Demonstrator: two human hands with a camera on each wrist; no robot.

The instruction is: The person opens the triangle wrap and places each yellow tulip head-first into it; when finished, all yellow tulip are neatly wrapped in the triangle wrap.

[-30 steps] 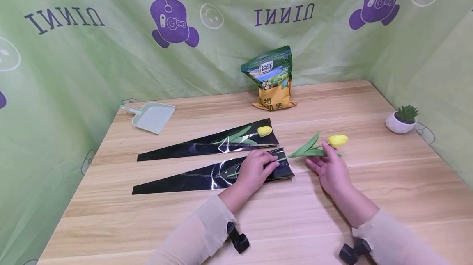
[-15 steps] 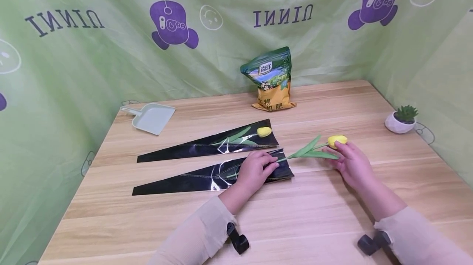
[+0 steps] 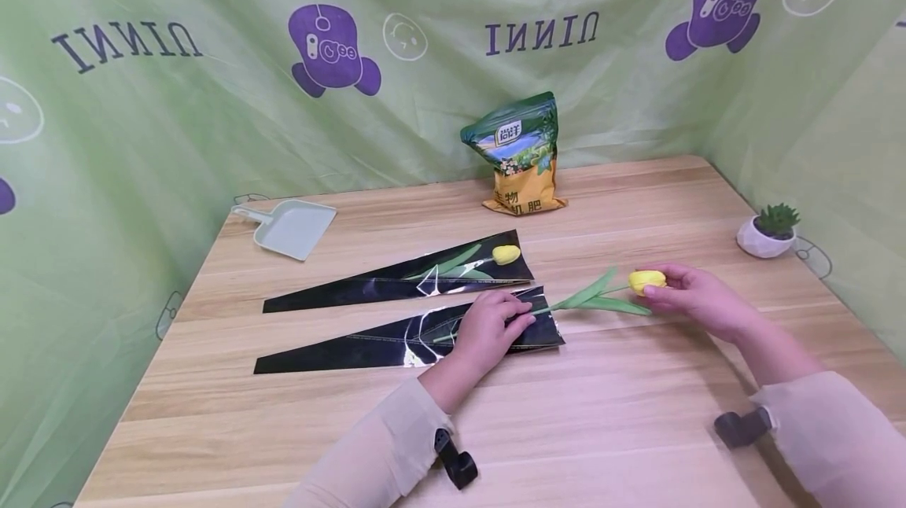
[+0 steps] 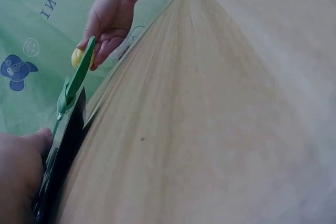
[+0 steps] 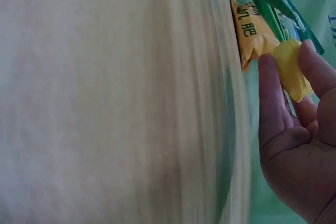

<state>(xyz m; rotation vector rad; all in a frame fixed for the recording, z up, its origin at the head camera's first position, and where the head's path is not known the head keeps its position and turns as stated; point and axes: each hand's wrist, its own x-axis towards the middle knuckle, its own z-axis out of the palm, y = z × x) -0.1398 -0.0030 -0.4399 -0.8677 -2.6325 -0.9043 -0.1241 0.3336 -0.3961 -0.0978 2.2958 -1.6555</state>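
Note:
A yellow tulip with green leaves lies lengthwise, its stem running into a black and clear flower sleeve. My left hand rests over the sleeve's wide mouth and pinches the stem there. At the other end my right hand holds the bloom between thumb and fingers; the right wrist view shows the yellow petals between them. Part of the stem is hidden under the left hand. Just behind, a second sleeve lies flat with another yellow tulip inside, bloom toward the wide end.
A green and orange pouch stands at the table's back. To the far left lies a pale dustpan. A small succulent in a white pot sits by the right edge. Green printed cloth hangs around the table.
My right hand has shifted right, from the leaves and upper stem to the bloom, which it now holds. The bloom has dropped slightly in view. The left hand keeps its place.

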